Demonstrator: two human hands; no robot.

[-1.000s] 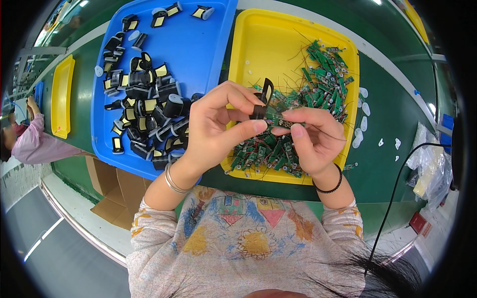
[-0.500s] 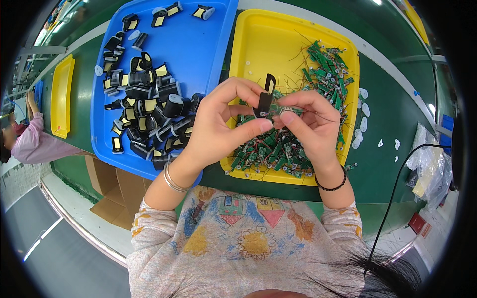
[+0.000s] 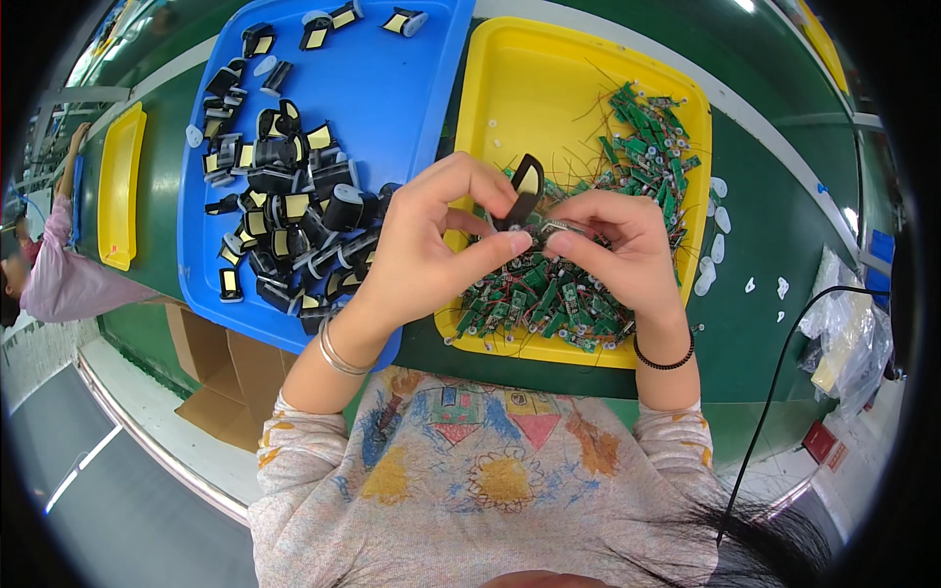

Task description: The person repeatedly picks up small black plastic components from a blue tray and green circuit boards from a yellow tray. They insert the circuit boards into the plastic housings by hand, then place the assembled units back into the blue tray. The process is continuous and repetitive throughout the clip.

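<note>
My left hand (image 3: 426, 240) pinches a black plastic housing (image 3: 522, 201) between thumb and fingers; a pale yellow pad shows on its raised, curved flap. Close against it, my right hand (image 3: 627, 245) is closed on a small green circuit board (image 3: 555, 226), mostly covered by the fingertips. The two pieces meet between my thumbs, and whether the board sits inside the housing cannot be made out. Both hands are above a yellow tray (image 3: 480, 108) heaped with green circuit boards (image 3: 564, 299) and thin dark wires.
Left of the yellow tray, a blue tray (image 3: 382, 88) holds many black housings (image 3: 279, 181) with yellow pads. Pale oval pieces (image 3: 718, 245) lie along the right. Further off are clear plastic bags (image 3: 845, 323), a black cable (image 3: 774, 431), a cardboard box (image 3: 221, 382) and another person's pink sleeve (image 3: 78, 269).
The black housing has turned in my left fingers, so its yellow pad now shows. My right hand has tilted the board closer, covering more of it. At far left, the other person's arm has reached farther away.
</note>
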